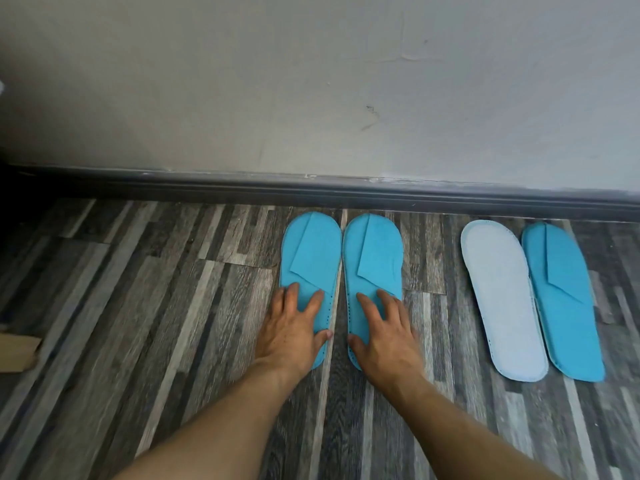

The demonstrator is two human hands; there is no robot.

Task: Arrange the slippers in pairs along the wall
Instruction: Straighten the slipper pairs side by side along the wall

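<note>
Two flat blue slippers lie side by side on the floor, toes toward the wall. My left hand [294,329] rests flat with spread fingers on the heel half of the left slipper [310,251]. My right hand [384,332] lies the same way on the right slipper [372,251]. Further right sits a second pair: a slipper turned sole up, pale whitish [502,299], touching a blue slipper [564,303] that lies face up.
A dark grey skirting board [311,192] runs along the foot of the white wall [311,81]. The floor is grey striped wood-look planks [156,323]. A piece of brown cardboard [17,351] lies at the left edge.
</note>
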